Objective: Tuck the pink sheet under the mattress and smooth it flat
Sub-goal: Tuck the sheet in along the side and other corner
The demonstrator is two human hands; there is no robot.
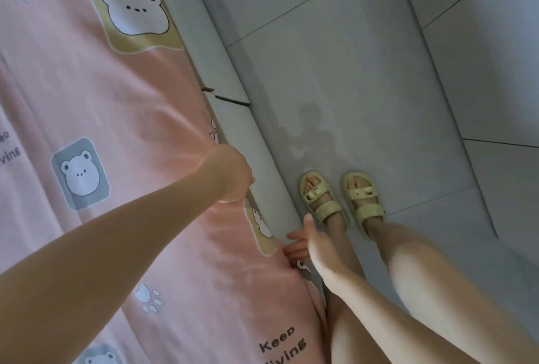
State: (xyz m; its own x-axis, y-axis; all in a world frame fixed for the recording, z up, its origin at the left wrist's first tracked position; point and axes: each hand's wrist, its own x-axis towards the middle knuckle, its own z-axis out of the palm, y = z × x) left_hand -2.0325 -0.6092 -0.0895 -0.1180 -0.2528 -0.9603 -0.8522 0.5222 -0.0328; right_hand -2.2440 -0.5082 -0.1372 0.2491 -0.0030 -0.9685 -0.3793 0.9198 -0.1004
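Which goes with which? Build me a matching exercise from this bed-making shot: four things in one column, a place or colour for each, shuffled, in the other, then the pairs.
Things
1. left hand
2. right hand
3. sandals
4. bear face in the tan patch

Descriptions
A. pale yellow, on the grey tiled floor
B. printed on the pink sheet, far up the bed
C. curled over the sheet's edge at the bed's side
D. fingers spread, nearer the person's legs, at the sheet's edge

Pairs: 1-C, 2-D, 3-A, 4-B

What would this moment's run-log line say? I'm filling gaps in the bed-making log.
step: tucking | left hand: at bed edge, gripping pink sheet | right hand: open, fingers at sheet edge | wrinkles: remain near hands
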